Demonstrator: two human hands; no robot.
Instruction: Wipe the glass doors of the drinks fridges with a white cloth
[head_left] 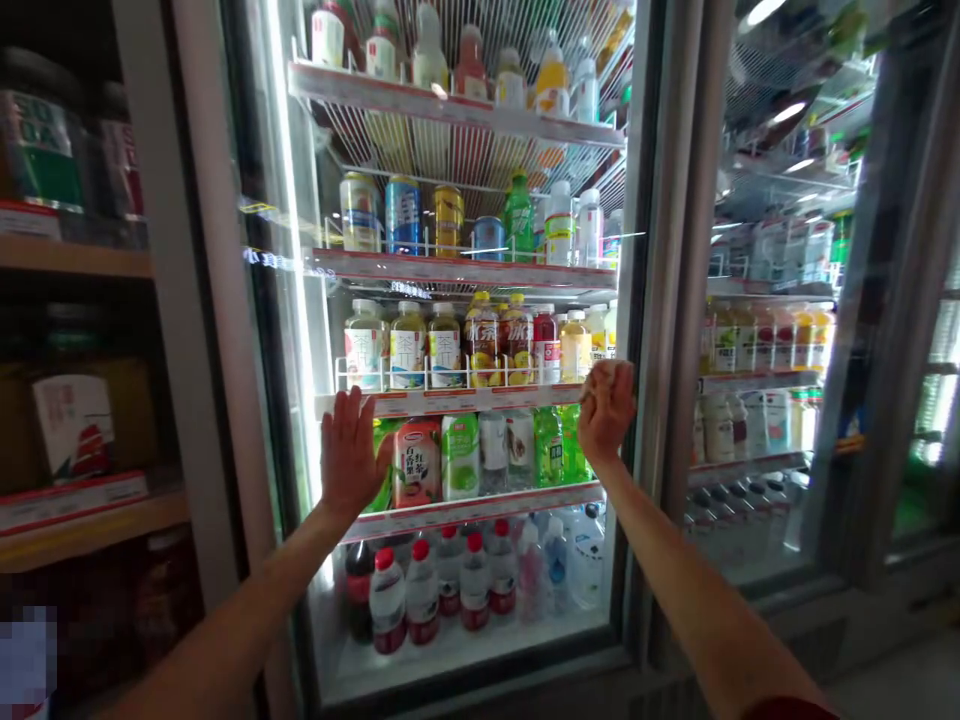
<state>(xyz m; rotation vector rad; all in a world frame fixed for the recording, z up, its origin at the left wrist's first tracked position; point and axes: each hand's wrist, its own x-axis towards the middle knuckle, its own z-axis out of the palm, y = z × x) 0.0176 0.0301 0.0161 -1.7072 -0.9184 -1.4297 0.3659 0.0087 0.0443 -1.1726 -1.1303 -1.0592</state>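
In the head view my left hand (349,455) is raised with its palm forward and fingers stretched out. It appears to rest flat on the glass door (465,675) of a lit drinks fridge, left of the middle. My right hand (604,420) is closed round a crumpled pale cloth (613,372), near the right side of the same door. Behind the glass, tea bottles (407,345) line the middle shelf. A red drink carton (417,465) and a green-and-white carton (460,457) stand on the shelf below.
Red-capped bottles (422,590) stand at the fridge bottom. Cans (403,215) and more bottles fill the upper shelves. Another glass-door fridge (765,420) is on the right. At the left, a dark shelf (82,255) bears large bottles. A metal frame (671,300) separates the two fridges.
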